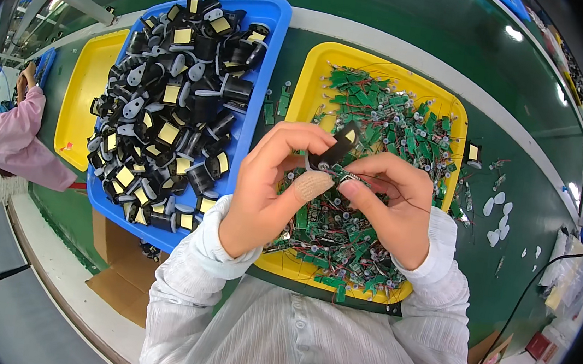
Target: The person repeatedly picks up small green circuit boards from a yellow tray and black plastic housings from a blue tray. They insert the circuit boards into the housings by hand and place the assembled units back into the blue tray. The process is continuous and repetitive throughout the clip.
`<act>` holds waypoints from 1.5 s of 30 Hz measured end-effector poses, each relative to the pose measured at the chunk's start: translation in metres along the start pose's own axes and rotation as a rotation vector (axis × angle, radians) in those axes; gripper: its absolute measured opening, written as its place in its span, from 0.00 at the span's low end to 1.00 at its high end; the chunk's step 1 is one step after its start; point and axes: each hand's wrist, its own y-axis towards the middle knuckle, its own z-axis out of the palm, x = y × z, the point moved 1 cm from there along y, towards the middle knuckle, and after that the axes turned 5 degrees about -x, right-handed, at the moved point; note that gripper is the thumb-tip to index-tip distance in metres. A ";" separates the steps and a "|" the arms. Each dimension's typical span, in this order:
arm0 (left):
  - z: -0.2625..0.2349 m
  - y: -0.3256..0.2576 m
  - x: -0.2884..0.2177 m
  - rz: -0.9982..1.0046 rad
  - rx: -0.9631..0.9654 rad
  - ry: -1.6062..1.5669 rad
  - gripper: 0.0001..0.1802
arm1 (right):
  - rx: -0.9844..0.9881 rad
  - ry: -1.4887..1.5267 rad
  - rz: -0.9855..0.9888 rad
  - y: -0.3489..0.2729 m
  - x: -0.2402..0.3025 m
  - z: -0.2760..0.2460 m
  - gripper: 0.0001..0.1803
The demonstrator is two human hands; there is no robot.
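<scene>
My left hand (273, 187) is closed round a black plastic housing (338, 146) with a pale yellow pad on it. A bandage-like wrap covers my left thumb. Between the thumb and fingers of my right hand (394, 201) is a small green circuit board (343, 174), its edge meeting the housing. Thin wires trail past the right fingers. Both hands are over a yellow tray (308, 70) heaped with similar green boards, round parts and wires. To the left, a blue tray (278, 21) is piled with black housings carrying grey flaps and yellow pads.
An empty-looking yellow tray (80, 99) lies farther left, near a person in a pink sleeve (31, 123). White scraps (498, 221) and loose boards lie on the green table at right. A cardboard box (123, 264) stands below the blue tray. A black cable (525, 295) runs along the right.
</scene>
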 end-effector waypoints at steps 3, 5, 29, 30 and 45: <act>-0.001 0.001 0.001 0.009 0.025 -0.070 0.11 | 0.025 0.014 0.002 -0.001 -0.002 -0.001 0.08; -0.002 0.002 0.001 0.010 0.020 -0.051 0.10 | 0.035 -0.023 -0.148 0.002 -0.008 0.000 0.08; -0.008 0.005 0.001 0.007 0.015 0.151 0.16 | 0.097 0.090 -0.109 -0.005 0.012 -0.011 0.09; -0.008 0.004 0.001 -0.004 0.003 0.135 0.16 | 0.102 0.192 -0.048 -0.005 0.009 -0.010 0.10; -0.003 0.000 0.008 -0.005 -0.043 0.178 0.16 | 0.173 0.414 0.115 0.003 0.004 -0.009 0.09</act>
